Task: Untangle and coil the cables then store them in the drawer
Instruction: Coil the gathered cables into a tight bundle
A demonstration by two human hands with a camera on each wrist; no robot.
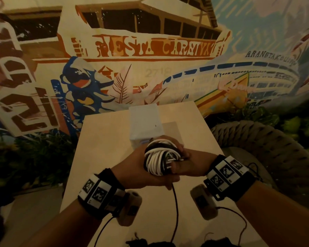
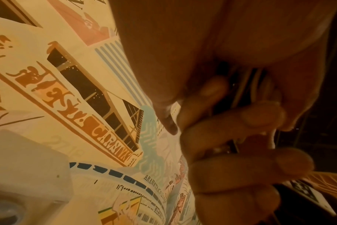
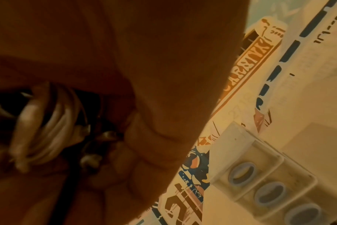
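Observation:
A bundle of white and black cables (image 1: 158, 157), wound into a tight coil, is held above the light wooden table (image 1: 103, 139). My left hand (image 1: 143, 172) cups and grips it from below and the left. My right hand (image 1: 183, 156) comes in from the right, its fingers curled over the coil's right side. One black cable end (image 1: 176, 207) hangs from the bundle toward the table's near edge. The white loops (image 3: 48, 126) show blurred in the right wrist view. Just behind the hands stands the white drawer unit (image 1: 144, 120), whose drawer fronts (image 3: 260, 175) carry blue ring handles.
Dark cable clumps (image 1: 141, 241) lie at the table's near edge. A woven rope chair (image 1: 266, 143) stands to the right of the table. A painted mural wall (image 1: 150, 50) rises behind, with green plants (image 1: 34, 157) at its foot on the left.

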